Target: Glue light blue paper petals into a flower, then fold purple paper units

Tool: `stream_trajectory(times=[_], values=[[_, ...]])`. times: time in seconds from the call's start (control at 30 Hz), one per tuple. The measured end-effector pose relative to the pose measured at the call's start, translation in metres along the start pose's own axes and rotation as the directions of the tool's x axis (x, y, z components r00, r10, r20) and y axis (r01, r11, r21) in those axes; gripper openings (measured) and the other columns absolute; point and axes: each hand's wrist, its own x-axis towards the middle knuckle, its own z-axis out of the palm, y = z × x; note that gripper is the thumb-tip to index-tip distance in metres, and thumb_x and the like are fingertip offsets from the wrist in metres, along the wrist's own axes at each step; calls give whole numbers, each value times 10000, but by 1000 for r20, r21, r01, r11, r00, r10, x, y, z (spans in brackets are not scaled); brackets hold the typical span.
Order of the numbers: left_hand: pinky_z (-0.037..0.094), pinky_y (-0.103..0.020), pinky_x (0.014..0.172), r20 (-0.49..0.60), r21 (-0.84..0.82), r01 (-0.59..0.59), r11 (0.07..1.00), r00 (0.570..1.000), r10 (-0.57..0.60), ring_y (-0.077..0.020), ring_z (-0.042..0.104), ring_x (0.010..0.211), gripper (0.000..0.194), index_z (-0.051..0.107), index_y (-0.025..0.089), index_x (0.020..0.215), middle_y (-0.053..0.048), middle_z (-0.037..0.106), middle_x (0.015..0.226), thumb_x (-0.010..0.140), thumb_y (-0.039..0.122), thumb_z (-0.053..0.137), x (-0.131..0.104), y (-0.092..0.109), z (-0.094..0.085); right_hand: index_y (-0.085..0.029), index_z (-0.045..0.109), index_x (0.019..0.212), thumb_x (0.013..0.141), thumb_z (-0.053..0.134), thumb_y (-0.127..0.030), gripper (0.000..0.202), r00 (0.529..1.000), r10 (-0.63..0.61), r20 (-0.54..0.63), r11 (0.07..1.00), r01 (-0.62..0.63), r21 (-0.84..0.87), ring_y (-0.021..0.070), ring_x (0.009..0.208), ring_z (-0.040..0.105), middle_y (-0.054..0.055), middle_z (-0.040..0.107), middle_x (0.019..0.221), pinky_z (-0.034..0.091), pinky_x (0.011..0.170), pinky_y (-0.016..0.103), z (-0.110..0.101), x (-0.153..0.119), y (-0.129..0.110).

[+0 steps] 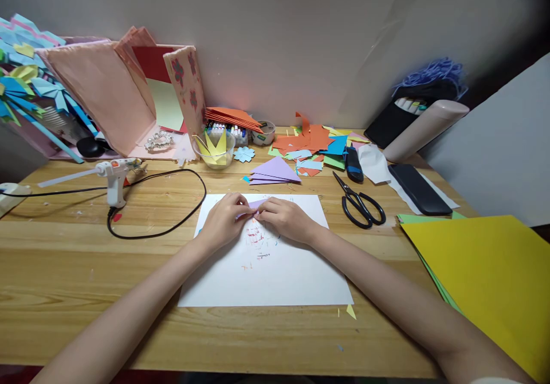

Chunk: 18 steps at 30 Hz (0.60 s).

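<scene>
My left hand [227, 216] and my right hand [284, 216] meet over the upper part of a white sheet of paper [275, 283]. Between them is a small piece of purple paper [256, 204], pinched by the fingertips of both hands; much of it is hidden by the fingers. Marks in red, orange and dark ink dot the white sheet just below. Beyond the hands lies a small stack of purple paper triangles [275, 171]. Black-handled scissors [360, 200] rest, blades partly apart, to the right of the sheet.
A glue gun [115, 180] with its looping black cord stands at the left. Colored paper scraps [307, 141], a clear bowl [215, 157] and a blue cutter [354, 165] line the back. Yellow sheets [485, 269] and a black phone-like slab [419, 189] lie on the right.
</scene>
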Motion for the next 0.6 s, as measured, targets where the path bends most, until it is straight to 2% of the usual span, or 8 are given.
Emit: stream_trajectory(times=[0.17,0.4,0.6], values=[[399,-275,698,-6,-13,1,1000,1000,-1,-156,505,824,180,692,234,864,-42,571,884,837,272,517,1,-1,-1,-179,622,843,912,385,-176,247,1000,-14,7,996,15,-90,178,862,478,56,609,919,394,665,284,-2,0,-1],[397,-266,690,3,-50,28,998,1000,-28,-156,513,833,191,694,252,894,-39,576,880,839,297,517,0,-1,-3,-184,624,741,896,422,-192,255,995,82,-64,996,-83,-16,172,813,480,46,633,847,380,620,273,-9,-15,6],[403,-276,717,13,-74,37,997,999,-37,-165,521,855,230,680,240,931,-50,578,909,861,287,466,-2,2,-5,-184,587,680,830,456,-112,212,983,157,-99,983,-165,-80,181,763,462,43,631,783,353,578,280,-11,-21,13]])
